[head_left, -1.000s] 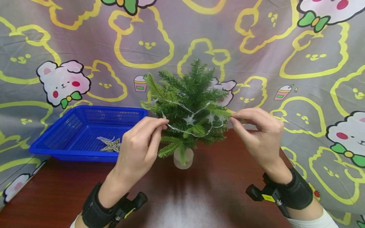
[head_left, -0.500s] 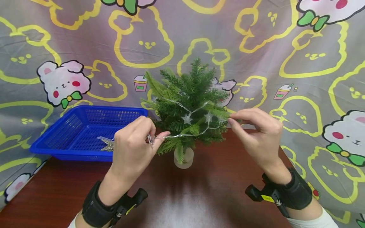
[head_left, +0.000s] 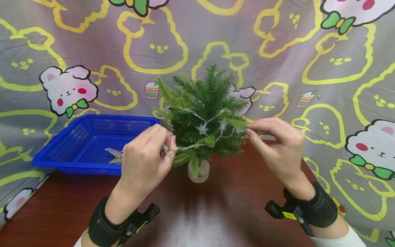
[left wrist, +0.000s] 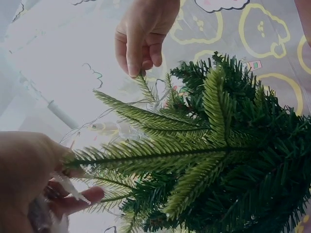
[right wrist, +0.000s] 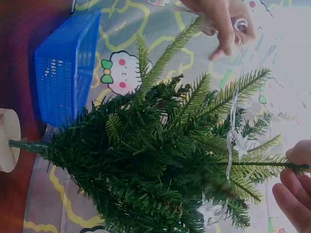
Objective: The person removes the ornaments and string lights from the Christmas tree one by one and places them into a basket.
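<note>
A small artificial Christmas tree stands on a pale round base. Clear string lights with star-shaped pieces loop across its front branches. My left hand, left of the tree, grips a gathered part of the string lights, and a strand runs from its fingers to the front branches. In the left wrist view a star piece shows by that hand's fingers. On the other side my right hand pinches the tip of a branch between thumb and fingers, as the right wrist view shows.
A blue perforated basket sits at the left on the dark wooden table. In it lies a glittery star ornament, partly hidden behind my left hand. A patterned cloth hangs close behind the tree.
My left hand has moved down and left from the branches, now gripping gathered string lights. The front strand has been drawn leftward and a star piece shifted with it. My right hand stays nearly still.
</note>
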Demonstrator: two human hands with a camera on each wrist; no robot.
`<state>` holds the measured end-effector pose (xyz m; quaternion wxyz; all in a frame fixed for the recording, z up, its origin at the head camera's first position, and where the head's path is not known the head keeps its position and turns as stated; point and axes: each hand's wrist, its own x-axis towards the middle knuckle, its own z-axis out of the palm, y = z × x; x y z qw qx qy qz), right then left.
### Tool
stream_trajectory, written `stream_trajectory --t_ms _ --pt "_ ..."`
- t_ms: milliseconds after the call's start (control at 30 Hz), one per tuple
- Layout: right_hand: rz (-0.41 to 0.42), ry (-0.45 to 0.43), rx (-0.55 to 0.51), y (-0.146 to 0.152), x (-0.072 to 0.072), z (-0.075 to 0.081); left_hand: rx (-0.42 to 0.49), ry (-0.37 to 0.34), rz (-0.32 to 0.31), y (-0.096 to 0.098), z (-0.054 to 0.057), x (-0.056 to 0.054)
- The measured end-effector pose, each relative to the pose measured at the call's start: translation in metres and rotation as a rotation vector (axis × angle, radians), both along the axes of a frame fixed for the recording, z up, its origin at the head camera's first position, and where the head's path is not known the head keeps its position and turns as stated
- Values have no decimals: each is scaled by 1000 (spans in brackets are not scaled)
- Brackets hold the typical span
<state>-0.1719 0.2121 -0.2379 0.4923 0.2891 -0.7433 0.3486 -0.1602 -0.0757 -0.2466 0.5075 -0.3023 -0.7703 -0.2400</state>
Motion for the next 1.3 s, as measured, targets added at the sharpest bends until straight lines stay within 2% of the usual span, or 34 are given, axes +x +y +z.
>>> stream_trajectory --t_ms 133,333,533,833,1067,1300 --pt "-2 -1 1 0 0 0 -27 -52 -39 -1 0 2" --pt "-1 3 4 -1 0 -1 -67 -82 21 0 -1 5" --pt "0 -1 0 -2 1 0 -67 -89 -42 0 -2 6" --pt "31 11 -17 -5 3 -1 -77 -64 -124 2 -5 4" --pt "58 43 -13 -11 5 -1 -105 -66 -127 2 -6 5" --pt "49 47 4 -13 6 -1 -173 -59 -131 3 -5 5"
